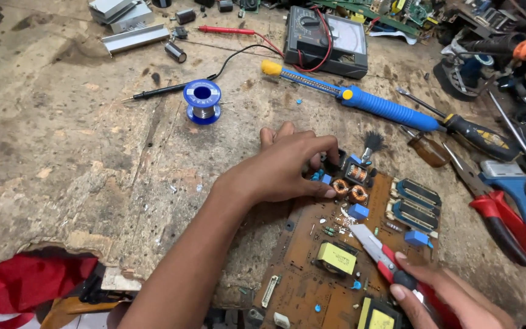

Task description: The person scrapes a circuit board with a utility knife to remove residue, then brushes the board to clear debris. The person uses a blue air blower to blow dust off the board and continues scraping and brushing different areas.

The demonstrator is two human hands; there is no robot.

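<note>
A brown circuit board (302, 277) lies on the worn wooden bench at the lower middle, with yellow transformers (336, 258), copper coils (349, 189) and blue parts on it. My left hand (284, 167) rests on the board's far edge, fingers curled down onto small parts beside the coils. My right hand (452, 295) at the lower right grips red-handled cutting pliers (378, 253), whose metal jaws point up-left over the board's middle.
A blue desoldering pump (360, 97) and a solder spool (202, 101) lie beyond the board. An analog multimeter (327, 39) with red and black probes sits at the back. Screwdrivers (458, 125), red pliers (506, 225) and a small brush (371, 145) crowd the right. Red cloth (25, 283) hangs lower left.
</note>
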